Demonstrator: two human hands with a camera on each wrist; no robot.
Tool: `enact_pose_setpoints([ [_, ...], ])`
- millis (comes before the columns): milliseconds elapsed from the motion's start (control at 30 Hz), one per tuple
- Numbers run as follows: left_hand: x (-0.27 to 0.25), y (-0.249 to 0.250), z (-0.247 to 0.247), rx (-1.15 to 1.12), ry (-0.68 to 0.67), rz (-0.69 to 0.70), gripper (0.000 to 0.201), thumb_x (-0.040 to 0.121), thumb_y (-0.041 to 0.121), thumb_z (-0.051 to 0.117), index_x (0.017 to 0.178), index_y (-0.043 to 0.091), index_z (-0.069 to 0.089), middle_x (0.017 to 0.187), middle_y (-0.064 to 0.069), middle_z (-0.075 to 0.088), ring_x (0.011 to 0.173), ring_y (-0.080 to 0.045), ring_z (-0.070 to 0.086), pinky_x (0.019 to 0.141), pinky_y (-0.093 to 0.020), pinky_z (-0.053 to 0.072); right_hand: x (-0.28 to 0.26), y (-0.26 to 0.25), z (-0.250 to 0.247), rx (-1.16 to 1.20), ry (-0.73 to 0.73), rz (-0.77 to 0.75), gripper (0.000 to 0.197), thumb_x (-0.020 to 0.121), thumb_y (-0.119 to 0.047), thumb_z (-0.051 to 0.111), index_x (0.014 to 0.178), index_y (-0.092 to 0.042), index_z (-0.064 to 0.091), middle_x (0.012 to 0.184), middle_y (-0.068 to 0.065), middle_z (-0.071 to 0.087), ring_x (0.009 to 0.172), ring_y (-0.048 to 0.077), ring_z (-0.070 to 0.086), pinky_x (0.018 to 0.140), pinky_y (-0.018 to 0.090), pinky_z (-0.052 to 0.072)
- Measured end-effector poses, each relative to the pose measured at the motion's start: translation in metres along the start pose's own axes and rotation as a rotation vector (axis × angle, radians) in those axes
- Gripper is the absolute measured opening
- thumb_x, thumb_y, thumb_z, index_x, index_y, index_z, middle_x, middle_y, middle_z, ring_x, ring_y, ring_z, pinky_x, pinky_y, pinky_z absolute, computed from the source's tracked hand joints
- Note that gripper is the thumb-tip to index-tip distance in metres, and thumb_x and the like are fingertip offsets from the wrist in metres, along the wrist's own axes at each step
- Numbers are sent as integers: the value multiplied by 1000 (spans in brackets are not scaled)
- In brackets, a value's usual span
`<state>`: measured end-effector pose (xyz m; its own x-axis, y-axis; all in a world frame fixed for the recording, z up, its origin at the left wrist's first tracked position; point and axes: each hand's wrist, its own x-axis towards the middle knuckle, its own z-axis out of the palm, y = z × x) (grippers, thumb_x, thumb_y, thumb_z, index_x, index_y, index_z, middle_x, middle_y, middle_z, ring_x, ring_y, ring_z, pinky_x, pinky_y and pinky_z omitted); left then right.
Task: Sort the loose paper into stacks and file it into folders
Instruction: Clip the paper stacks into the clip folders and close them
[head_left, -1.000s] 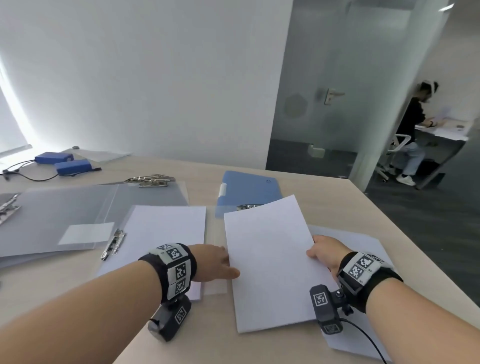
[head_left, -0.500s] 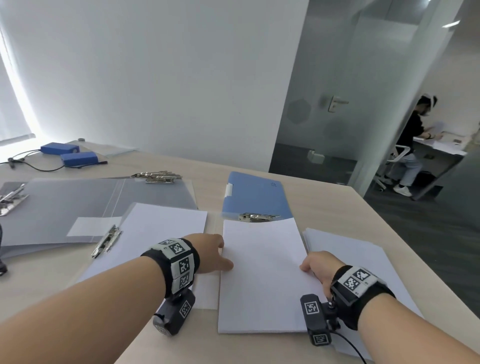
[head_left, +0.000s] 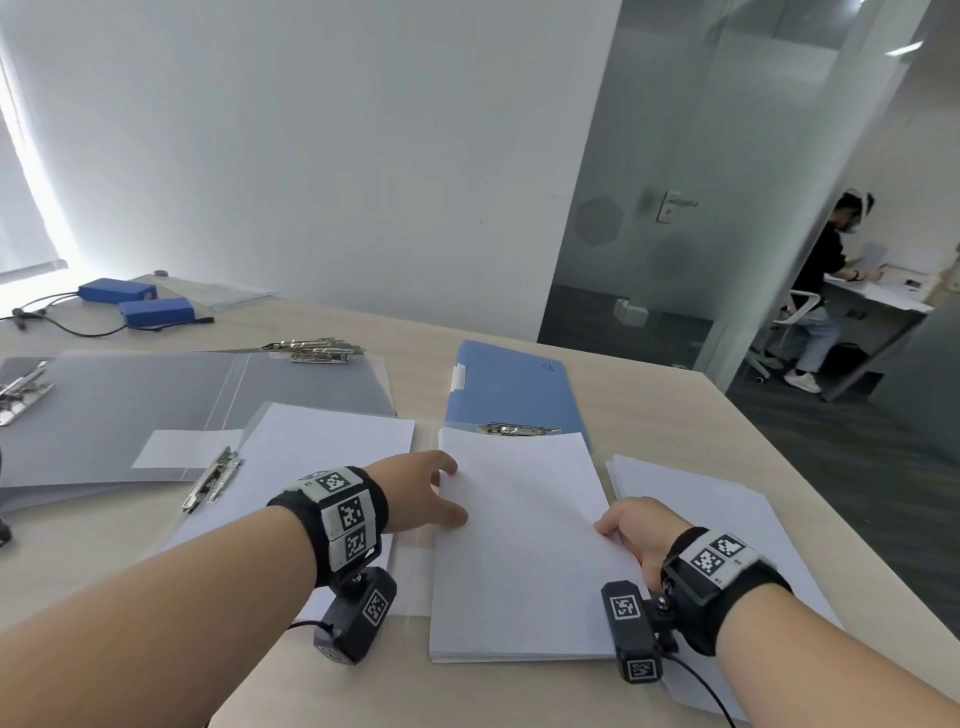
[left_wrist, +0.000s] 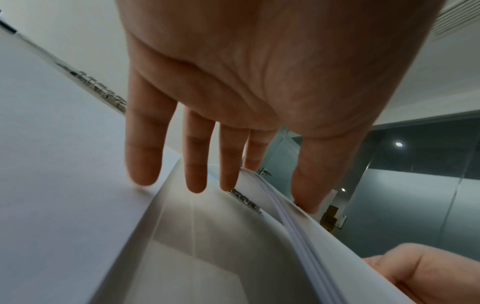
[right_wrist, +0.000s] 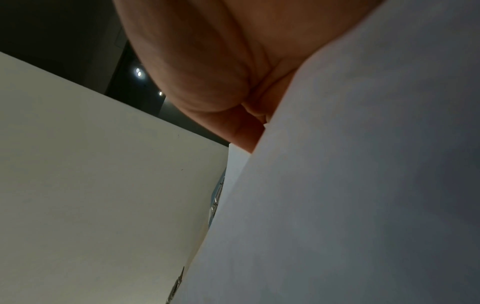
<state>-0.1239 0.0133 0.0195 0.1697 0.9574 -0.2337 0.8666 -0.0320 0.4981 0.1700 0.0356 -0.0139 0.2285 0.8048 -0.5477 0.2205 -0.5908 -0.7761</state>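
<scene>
Paper stack (head_left: 519, 545) is lying flat on the table (head_left: 649, 415), its far edge just beside the metal clip (head_left: 517, 429) of the open blue folder (head_left: 511, 384). Left hand (head_left: 421, 491) is resting at the stack's left edge with straight fingers (left_wrist: 142, 156), thumb on top. Right hand (head_left: 631, 525) is gripping the right edge, thumb on top. A second pile of sheets (head_left: 727, 519) is lying to the right, and a grey folder (head_left: 156, 405) to the left.
</scene>
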Motion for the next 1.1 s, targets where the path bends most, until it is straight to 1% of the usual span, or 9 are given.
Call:
enact_pose_setpoints([
  [133, 5, 2, 1, -18, 17, -17, 71, 85, 53, 71, 147, 30, 44, 140, 8, 53, 124, -16, 54, 106, -30, 41, -3, -6, 3, 7, -6, -9, 19, 88, 7, 49, 103, 8, 59, 99, 31, 67, 86, 45, 67, 96, 63, 50],
  [267, 10, 4, 1, -26, 29, -29, 76, 86, 53, 70, 151, 29, 39, 146, 6, 50, 129, -17, 52, 110, -33, 40, 0, -10, 4, -20, 18, -26, 26, 87, 5, 48, 111, 11, 59, 113, 35, 67, 90, 48, 68, 92, 61, 53],
  [400, 11, 2, 4, -7, 38, -39, 77, 88, 52, 68, 154, 29, 35, 151, 5, 47, 135, -17, 49, 112, -33, 38, 41, 0, -2, -104, -38, -36, 45, 58, -8, 64, 101, 5, 66, 117, 32, 67, 102, 49, 68, 97, 62, 51],
  [467, 11, 1, 5, 1, 33, -41, 77, 88, 53, 68, 154, 30, 35, 152, 6, 46, 135, -17, 48, 113, -32, 37, 61, 8, -6, -70, -71, -33, 53, 55, -6, 62, 106, 6, 65, 113, 32, 69, 100, 51, 69, 96, 66, 50],
  [567, 10, -1, 6, 15, 19, -48, 78, 87, 54, 67, 154, 32, 34, 153, 7, 45, 136, -17, 47, 113, -32, 37, 41, 5, -2, -76, -77, -39, 53, 57, -2, 61, 110, 7, 62, 110, 34, 69, 97, 53, 69, 94, 69, 50],
  [667, 10, 0, 5, 29, 14, -51, 78, 88, 56, 66, 155, 33, 33, 155, 7, 43, 138, -17, 46, 114, -32, 36, 24, 3, 2, -56, -77, -43, 43, 71, 8, 54, 114, 10, 58, 118, 38, 63, 102, 56, 66, 92, 70, 49],
  [800, 11, 0, 4, 42, 13, -59, 79, 89, 57, 64, 156, 33, 31, 157, 6, 41, 141, -17, 43, 116, -34, 34, 4, -6, 7, -70, -63, -84, 38, 80, 13, 48, 117, 11, 56, 119, 36, 64, 105, 57, 64, 89, 64, 53],
  [1000, 12, 2, 2, 36, 19, -62, 77, 91, 55, 63, 157, 32, 31, 158, 4, 40, 142, -18, 41, 116, -33, 32, 18, -15, 4, -162, -92, -210, 38, 54, 2, 52, 90, -2, 62, 104, 32, 69, 100, 51, 68, 91, 70, 50],
  [1100, 11, 0, 2, 23, 23, -61, 77, 90, 55, 64, 156, 34, 31, 156, 4, 42, 141, -18, 42, 115, -33, 35, -3, -21, 7, -111, -78, -208, 23, 71, 12, 51, 86, -5, 59, 96, 25, 65, 96, 48, 66, 93, 70, 49],
])
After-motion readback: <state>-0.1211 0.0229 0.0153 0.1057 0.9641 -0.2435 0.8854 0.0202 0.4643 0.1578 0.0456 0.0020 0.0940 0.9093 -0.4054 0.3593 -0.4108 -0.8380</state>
